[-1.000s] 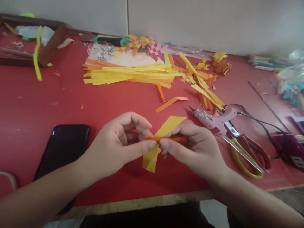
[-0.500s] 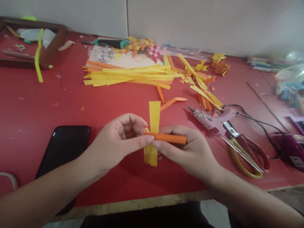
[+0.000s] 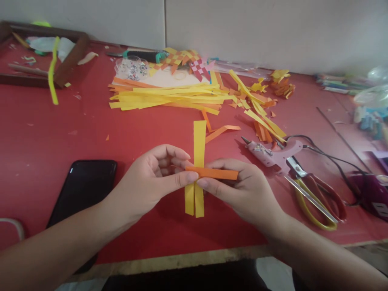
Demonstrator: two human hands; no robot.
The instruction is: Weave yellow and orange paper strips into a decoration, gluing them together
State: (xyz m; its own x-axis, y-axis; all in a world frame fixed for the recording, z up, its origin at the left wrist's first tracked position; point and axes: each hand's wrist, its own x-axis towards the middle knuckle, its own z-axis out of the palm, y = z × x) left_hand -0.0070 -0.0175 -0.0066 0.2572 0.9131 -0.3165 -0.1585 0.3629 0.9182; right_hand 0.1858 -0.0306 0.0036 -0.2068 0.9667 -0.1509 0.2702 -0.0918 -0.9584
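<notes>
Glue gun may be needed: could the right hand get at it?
Probably yes: the glue gun lies close beside the right hand, nothing between, though that hand pinches the orange strip.

A folded yellow paper strip was held upright and crossed by an orange strip — both pinched between the left hand and the right hand. A black phone, a glue gun and scissors were laid on the red table — loose yellow strips were piled farther back.

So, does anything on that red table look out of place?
Mostly clutter: orange and yellow paper scraps lie scattered beside the strip pile, and the glue gun lies on its side against the scissors.
</notes>
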